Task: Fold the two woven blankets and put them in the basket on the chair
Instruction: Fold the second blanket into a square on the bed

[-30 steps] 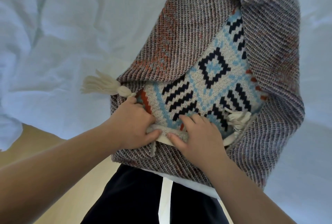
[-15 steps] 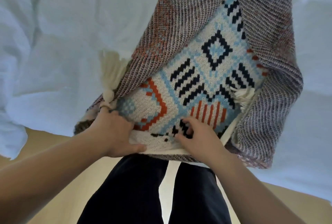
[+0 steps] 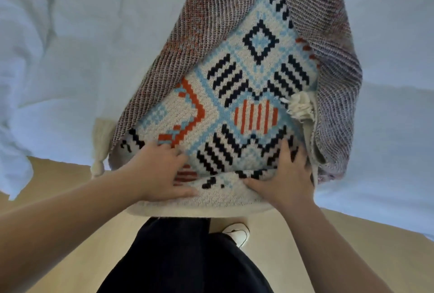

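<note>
A woven blanket (image 3: 246,95) with a cream face and black, light-blue and orange geometric shapes lies on the bed, reaching past its near edge. Its muted brown-grey reverse side (image 3: 324,62) is turned over along the left and right. Cream tassels show at the left corner (image 3: 99,149) and at the right (image 3: 301,107). My left hand (image 3: 159,173) grips the near edge of the blanket, thumb under the hem. My right hand (image 3: 285,175) grips the same edge further right, fingers spread on the pattern. No second blanket, basket or chair is in view.
A rumpled white bed sheet (image 3: 82,46) covers the bed on both sides of the blanket. Below the bed edge lies a light wooden floor (image 3: 58,245). My dark trousers (image 3: 187,257) and a white shoe (image 3: 237,234) stand close to the bed.
Both hands have drawn the blanket's near edge toward me and off the bed edge, uncovering more of the patterned face. My hands have spread further apart.
</note>
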A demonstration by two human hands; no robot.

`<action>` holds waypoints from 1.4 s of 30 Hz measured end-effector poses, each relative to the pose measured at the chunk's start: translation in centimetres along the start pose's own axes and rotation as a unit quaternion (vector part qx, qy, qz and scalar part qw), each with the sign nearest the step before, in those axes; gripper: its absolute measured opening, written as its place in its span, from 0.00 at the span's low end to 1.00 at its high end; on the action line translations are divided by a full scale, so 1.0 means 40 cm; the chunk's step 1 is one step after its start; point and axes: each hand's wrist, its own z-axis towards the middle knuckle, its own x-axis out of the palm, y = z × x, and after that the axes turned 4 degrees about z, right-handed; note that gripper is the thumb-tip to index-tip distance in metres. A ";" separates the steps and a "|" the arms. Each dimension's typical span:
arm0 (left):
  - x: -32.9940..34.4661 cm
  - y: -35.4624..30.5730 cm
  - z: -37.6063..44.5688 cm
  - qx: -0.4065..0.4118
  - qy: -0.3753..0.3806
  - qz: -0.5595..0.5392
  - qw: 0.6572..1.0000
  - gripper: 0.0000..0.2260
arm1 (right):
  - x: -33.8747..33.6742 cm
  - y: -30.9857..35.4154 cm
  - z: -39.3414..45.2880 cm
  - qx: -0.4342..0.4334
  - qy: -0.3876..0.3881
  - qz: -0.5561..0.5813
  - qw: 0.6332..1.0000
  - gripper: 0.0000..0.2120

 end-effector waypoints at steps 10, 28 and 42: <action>-0.111 -0.285 0.157 0.061 -0.080 0.004 0.995 0.36 | 0.084 -0.331 -0.140 0.154 -0.057 0.309 0.937 0.37; -0.166 -0.243 0.354 0.067 -0.170 0.015 0.983 0.38 | 0.005 -0.249 -0.087 0.013 -0.209 0.237 0.949 0.38; -0.179 0.022 0.459 0.023 -0.260 -0.082 0.962 0.34 | -0.119 0.055 0.327 -0.247 -0.063 -0.088 0.963 0.35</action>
